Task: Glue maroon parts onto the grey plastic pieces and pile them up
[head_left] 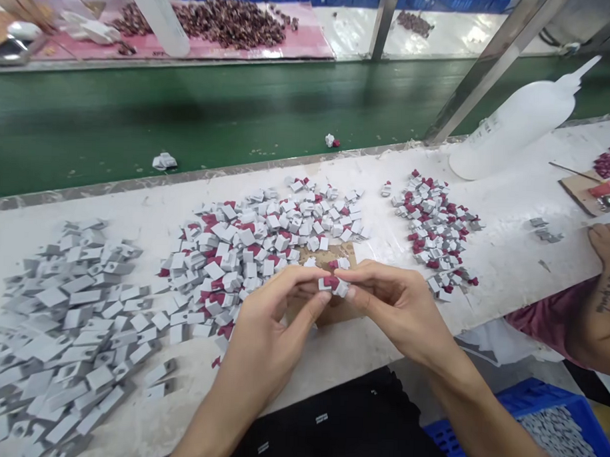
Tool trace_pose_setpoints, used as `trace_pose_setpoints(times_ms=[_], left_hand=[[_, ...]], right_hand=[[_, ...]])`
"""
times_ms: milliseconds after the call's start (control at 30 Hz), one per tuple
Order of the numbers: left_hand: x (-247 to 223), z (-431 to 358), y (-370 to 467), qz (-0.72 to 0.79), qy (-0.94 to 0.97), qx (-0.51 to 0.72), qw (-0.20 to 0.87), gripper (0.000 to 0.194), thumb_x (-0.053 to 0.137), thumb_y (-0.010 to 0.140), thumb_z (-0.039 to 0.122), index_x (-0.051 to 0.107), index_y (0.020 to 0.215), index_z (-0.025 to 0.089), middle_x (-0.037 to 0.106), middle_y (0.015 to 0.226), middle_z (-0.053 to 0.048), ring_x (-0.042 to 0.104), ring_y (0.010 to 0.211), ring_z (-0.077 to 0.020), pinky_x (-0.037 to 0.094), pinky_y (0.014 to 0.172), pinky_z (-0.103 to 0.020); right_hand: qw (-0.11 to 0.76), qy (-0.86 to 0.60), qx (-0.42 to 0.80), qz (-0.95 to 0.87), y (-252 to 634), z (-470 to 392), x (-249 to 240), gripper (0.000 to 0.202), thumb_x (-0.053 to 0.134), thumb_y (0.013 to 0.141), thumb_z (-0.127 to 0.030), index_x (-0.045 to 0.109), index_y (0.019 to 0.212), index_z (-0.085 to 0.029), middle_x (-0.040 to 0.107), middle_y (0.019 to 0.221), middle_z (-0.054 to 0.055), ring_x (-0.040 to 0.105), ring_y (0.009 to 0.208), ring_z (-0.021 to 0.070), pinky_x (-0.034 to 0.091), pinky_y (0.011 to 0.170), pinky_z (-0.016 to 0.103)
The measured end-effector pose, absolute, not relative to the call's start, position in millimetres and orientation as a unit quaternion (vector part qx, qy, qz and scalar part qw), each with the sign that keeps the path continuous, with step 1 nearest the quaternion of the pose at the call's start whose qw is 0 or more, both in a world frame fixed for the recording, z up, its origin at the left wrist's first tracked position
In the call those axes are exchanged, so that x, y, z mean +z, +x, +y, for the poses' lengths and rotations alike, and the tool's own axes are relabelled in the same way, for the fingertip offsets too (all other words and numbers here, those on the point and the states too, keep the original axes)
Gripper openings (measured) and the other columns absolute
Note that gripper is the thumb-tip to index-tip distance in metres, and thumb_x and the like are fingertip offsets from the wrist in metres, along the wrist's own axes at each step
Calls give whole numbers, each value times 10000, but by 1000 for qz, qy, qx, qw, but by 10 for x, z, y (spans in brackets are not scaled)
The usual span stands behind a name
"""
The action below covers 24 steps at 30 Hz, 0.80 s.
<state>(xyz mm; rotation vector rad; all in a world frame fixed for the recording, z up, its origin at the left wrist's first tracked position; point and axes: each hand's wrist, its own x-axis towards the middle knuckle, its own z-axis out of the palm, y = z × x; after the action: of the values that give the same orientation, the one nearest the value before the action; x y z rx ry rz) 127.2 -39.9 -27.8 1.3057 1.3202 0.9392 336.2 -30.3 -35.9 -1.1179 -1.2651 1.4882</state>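
Between both hands is a small grey and dark-red plastic piece (330, 283), held over a brown cardboard sheet (342, 311). My left hand (276, 314) pinches its left side between thumb and fingers. On its right end, the thumb and forefinger of my right hand (397, 302) are closed too. Just behind the fingertips lies another grey and red piece (340, 264). A heap of mixed grey and red pieces (254, 243) spreads to the left of the cardboard, and a second mixed heap (438, 226) lies right of it.
Plain grey blocks (76, 327) are piled at the far left. A white squeeze bottle (519, 126) leans at the right, near a metal post (470, 81). Beyond the table runs a green conveyor belt (239, 119). A co-worker's arm (602, 312) reaches in from the right, above a blue crate (539, 393).
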Motion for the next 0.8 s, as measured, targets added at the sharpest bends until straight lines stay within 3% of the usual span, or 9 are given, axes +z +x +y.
trace_pose_setpoints(times_ms=[100, 200, 267, 333, 400, 500, 567, 700, 800], left_hand=[[-158, -213, 1120, 562, 573, 381, 459, 201, 805, 1029, 380, 858, 1219, 341, 857, 1132, -32, 827, 1033, -250, 700, 865, -346], [54, 157, 950, 610, 607, 354, 365, 246, 812, 997, 376, 864, 1226, 304, 861, 1088, -50, 805, 988, -258, 685, 859, -365], [193, 495, 890, 654, 602, 332, 316, 195, 814, 978, 312, 865, 1160, 266, 868, 1105, -68, 804, 1004, -265, 672, 899, -377], [268, 888, 892, 692, 571, 320, 306, 159, 824, 955, 220, 848, 1111, 232, 873, 1104, -84, 813, 1011, -265, 662, 930, -378], [255, 1305, 940, 719, 534, 312, 317, 176, 822, 929, 112, 818, 1079, 204, 869, 1042, -93, 819, 986, -249, 656, 935, -367], [118, 1887, 1049, 736, 510, 291, 337, 200, 827, 899, 7, 774, 1001, 170, 831, 903, -89, 811, 908, -216, 651, 920, -359], [10, 2183, 1128, 740, 505, 267, 354, 165, 861, 921, 33, 773, 994, 151, 815, 881, -83, 805, 890, -214, 659, 906, -375], [-140, 2512, 1291, 735, 507, 222, 392, 199, 792, 1104, 296, 777, 1229, 142, 813, 1161, -82, 805, 1002, -216, 700, 891, -397], [-171, 2603, 1384, 727, 512, 198, 414, 322, 746, 1140, 378, 748, 1371, 153, 782, 1328, -113, 797, 1113, -246, 706, 945, -438]], right_hand=[[353, -417, 609, -575, 3363, 107, -276, 224, 829, 1059, -345, 907, 1262, -297, 898, 1111, 50, 875, 976, 235, 761, 878, 402], [298, -497, 483, -657, 3247, 880, -223, 364, 744, 1097, -287, 822, 1452, -267, 876, 1166, 79, 845, 914, 246, 749, 814, 436], [277, -605, 311, -679, 3091, 1484, -243, 416, 608, 1111, -125, 801, 1464, -229, 826, 1365, 121, 826, 1124, 275, 710, 996, 469], [275, -641, 258, -668, 2908, 2025, -305, 455, 582, 1057, -28, 785, 1448, -137, 717, 1555, 205, 715, 1407, 359, 580, 1222, 564], [272, -652, 246, -664, 2748, 2418, -385, 463, 666, 988, -21, 775, 1429, -108, 644, 1627, 242, 617, 1520, 421, 489, 1293, 619], [269, -650, 245, -667, 2638, 2691, -479, 376, 743, 890, -17, 819, 1239, -133, 730, 1471, 215, 633, 1469, 423, 481, 1282, 601], [279, -651, 246, -662, 2672, 2691, -499, 308, 743, 865, -29, 816, 1140, -146, 787, 1319, 188, 698, 1353, 398, 522, 1233, 568], [316, -648, 260, -642, 2922, 2354, -492, 360, 687, 910, -128, 792, 1254, -132, 831, 1110, 139, 793, 1061, 324, 634, 1029, 491], [308, -639, 300, -638, 3171, 1943, -510, 280, 638, 885, -145, 837, 1081, -146, 812, 829, 80, 794, 768, 265, 655, 790, 414]])
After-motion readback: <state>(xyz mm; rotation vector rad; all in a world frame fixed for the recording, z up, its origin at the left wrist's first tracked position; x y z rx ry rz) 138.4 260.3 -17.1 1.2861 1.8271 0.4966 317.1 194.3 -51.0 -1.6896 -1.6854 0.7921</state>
